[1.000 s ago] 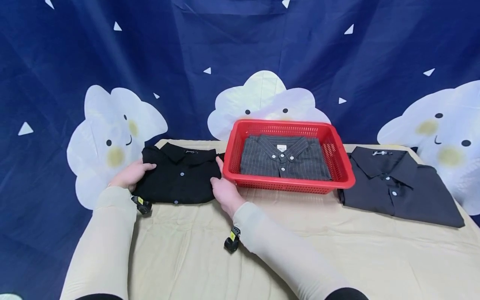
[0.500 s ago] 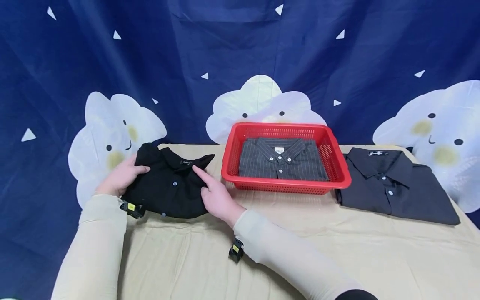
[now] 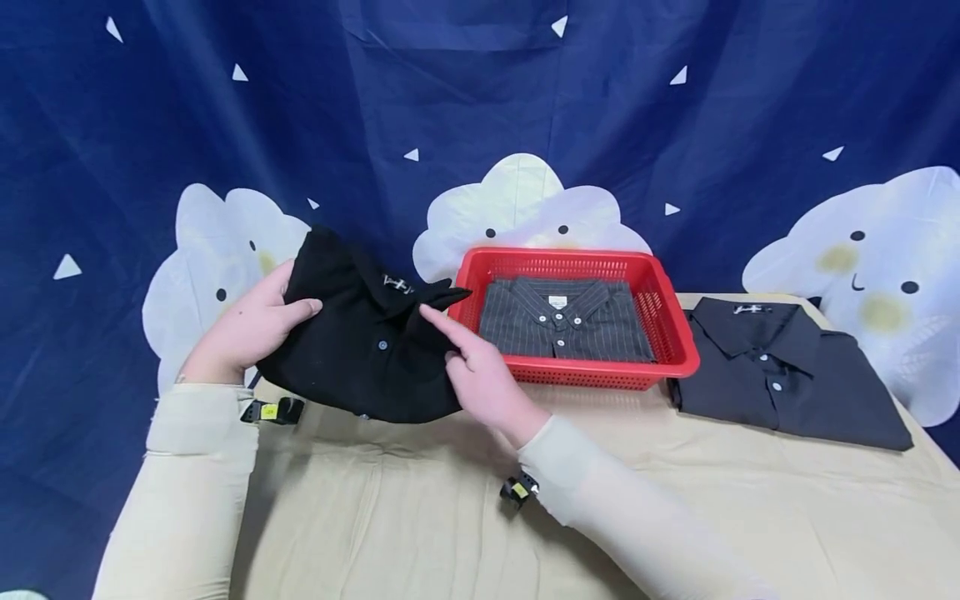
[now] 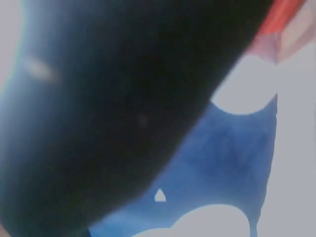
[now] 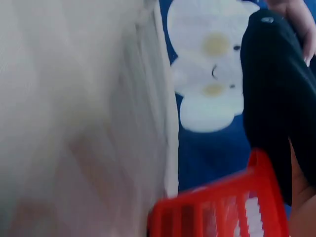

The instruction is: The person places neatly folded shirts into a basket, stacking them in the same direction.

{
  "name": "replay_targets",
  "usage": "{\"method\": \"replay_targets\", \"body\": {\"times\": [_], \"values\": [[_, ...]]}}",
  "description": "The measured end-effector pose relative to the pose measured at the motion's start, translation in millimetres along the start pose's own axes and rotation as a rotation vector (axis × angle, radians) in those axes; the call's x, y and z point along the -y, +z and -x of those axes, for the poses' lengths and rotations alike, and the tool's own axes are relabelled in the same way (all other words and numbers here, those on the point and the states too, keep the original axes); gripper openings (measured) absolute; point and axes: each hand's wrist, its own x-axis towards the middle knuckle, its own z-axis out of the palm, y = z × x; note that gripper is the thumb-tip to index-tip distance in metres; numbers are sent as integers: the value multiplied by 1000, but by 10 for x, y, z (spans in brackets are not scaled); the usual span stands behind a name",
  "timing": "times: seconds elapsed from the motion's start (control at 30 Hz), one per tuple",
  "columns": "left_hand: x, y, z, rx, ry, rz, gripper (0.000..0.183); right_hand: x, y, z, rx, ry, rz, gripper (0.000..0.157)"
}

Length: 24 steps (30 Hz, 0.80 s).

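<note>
Blue curtain (image 3: 465,100) backs a beige table (image 3: 405,517). Both hands grip the black shirt (image 3: 345,358): left hand (image 3: 251,321) at its nine o'clock; right hand (image 3: 491,379) at four, nearer the red basket (image 3: 585,366) toward three.

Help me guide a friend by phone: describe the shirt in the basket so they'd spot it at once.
On the table, before the blue curtain, stands a red basket. The striped shirt lies folded inside it. Its thin pale stripes set it apart from the plain black shirt left of the basket and the plain dark shirt right of it.
</note>
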Motion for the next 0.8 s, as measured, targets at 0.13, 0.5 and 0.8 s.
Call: {"method": "replay_targets", "body": {"times": [0.13, 0.5, 0.8], "values": [[-237, 141, -32, -58, 53, 31, 49, -122, -267, 16, -110, 2, 28, 66], [-365, 718, -294, -157, 184, -64, 53, -313, -1122, 196, -176, 46, 207, 59], [-532, 1244, -679, -168, 220, -40, 56, -385, -1740, 309, -268, 130, 257, 56]]}}
